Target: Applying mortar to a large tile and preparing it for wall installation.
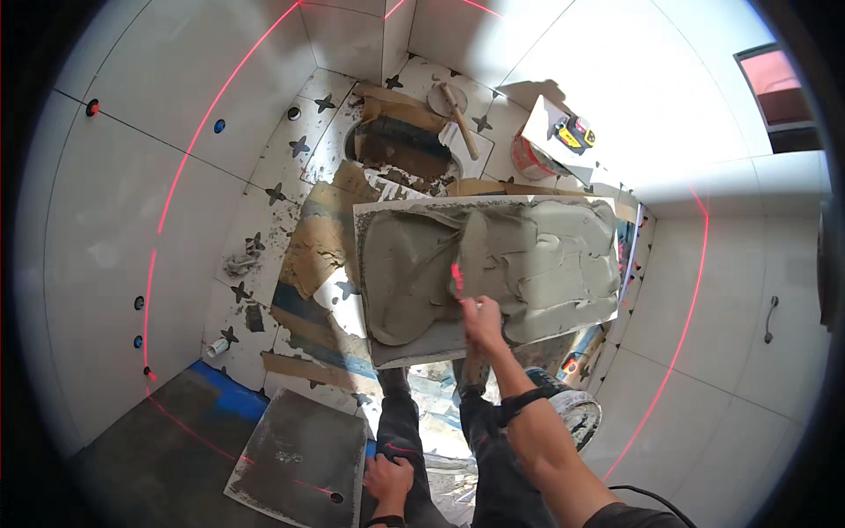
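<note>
A large rectangular tile [414,356] lies spread with thick, wet grey mortar [563,264], smooth at the left and ridged in folds at the right. My right hand [482,324] reaches over its near edge, fingers closed round the handle of a trowel [473,251]. Mortar coats the trowel's blade, which rests in the spread near the middle, so its outline is hard to make out. Down by my left leg, my left hand [388,480] rests against the knee with its fingers curled in and nothing visible in them. Beside it leans a dark grey square tile [299,453] with a small round hole.
A mortar-smeared bucket [581,414] stands near my right leg. Beyond the slab, a red bucket [531,160] sits beside a yellow-and-black laser level [575,134] on a white board. Torn cardboard [312,242], a wooden-handled tool [459,121] and black cross spacers [275,192] lie on the tiled floor.
</note>
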{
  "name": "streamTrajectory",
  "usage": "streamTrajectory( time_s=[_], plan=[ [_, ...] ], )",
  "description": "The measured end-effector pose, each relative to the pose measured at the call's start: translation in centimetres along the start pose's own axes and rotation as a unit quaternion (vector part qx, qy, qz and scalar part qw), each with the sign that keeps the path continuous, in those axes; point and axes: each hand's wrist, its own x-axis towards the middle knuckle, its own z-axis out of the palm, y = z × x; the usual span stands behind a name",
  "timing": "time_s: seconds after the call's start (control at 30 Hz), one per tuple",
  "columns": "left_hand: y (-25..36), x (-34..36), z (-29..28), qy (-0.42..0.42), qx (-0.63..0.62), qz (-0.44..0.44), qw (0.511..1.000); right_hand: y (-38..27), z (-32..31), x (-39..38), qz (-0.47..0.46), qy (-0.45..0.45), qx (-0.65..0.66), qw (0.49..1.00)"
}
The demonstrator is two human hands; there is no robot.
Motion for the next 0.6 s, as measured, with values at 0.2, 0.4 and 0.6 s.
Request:
streamTrajectory(
  time_s=[0.2,0.4,0.6],
  plan=[
    [0.1,0.1,-1.1,-0.011,0.014,-0.001,1.0,-9.0,6.6,-5.5,-0.012,-0.085,-0.016,0.996],
    [0.2,0.2,-0.7,-0.017,0.009,0.02,1.0,-12.6,6.9,-4.2,-0.02,-0.103,-0.057,0.993],
    [-0.3,-0.2,-0.5,-0.014,0.01,0.012,1.0,-8.8,2.4,-5.1,-0.138,-0.092,-0.285,0.944]
  ],
)
